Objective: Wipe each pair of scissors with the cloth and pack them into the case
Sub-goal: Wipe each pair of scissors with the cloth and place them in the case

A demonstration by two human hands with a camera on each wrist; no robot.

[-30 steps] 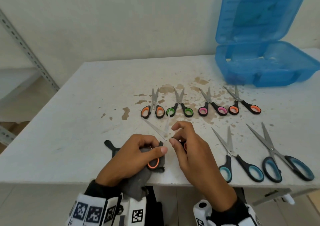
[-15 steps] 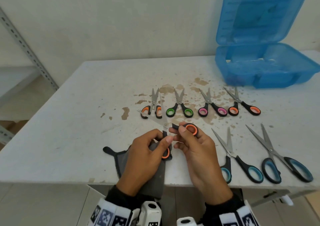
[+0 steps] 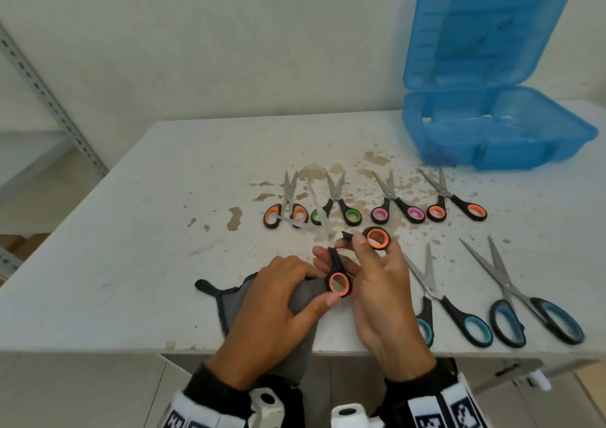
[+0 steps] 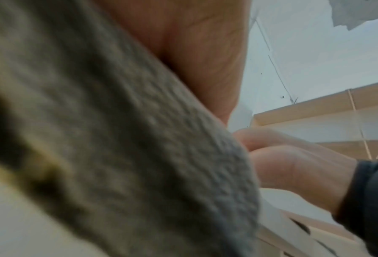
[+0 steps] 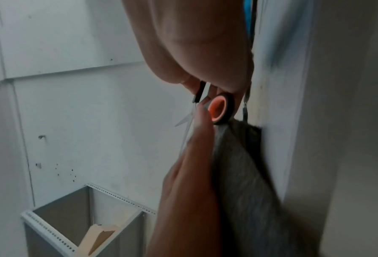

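Raised since earlier, held scissors [image 3: 347, 263]; six others.

A white table [image 3: 131, 263] with brown stains stands against a plain pale wall [image 3: 229, 50]. A perforated grey metal shelf upright [image 3: 49, 99] slants at left. Floor tiles [image 3: 49, 395] are light.

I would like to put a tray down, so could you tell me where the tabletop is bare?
The white table is bare left of the grey cloth and behind the scissors row, left of the blue plastic case. The front right is crowded.
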